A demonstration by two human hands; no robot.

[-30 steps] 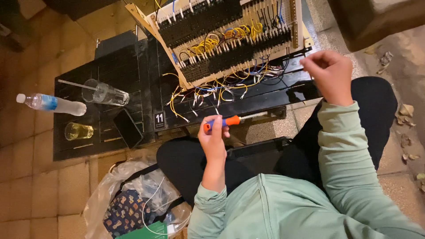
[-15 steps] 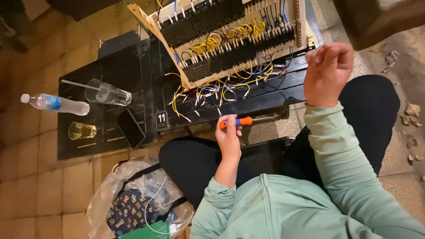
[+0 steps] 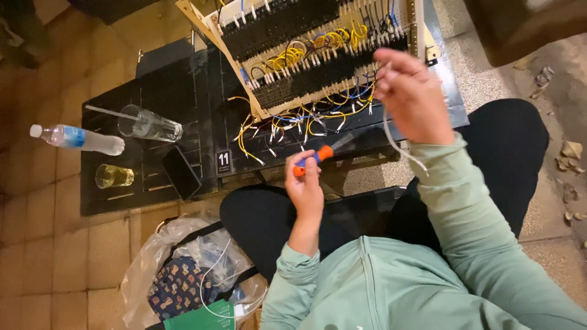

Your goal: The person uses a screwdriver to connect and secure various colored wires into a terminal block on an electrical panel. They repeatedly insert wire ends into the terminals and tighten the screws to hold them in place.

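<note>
Small square black tag [image 3: 224,162] with white marking at table's front edge. Blue label [image 3: 74,136] wraps lying water bottle. Dark phone [image 3: 181,172], screen off, beside tag.

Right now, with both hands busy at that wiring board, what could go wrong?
The left hand holds an orange-handled screwdriver close to loose yellow and blue wire ends; its tip could snag them. The right hand pinches a thin white wire that might slip. The drinking glass lying on the black table could roll.
</note>
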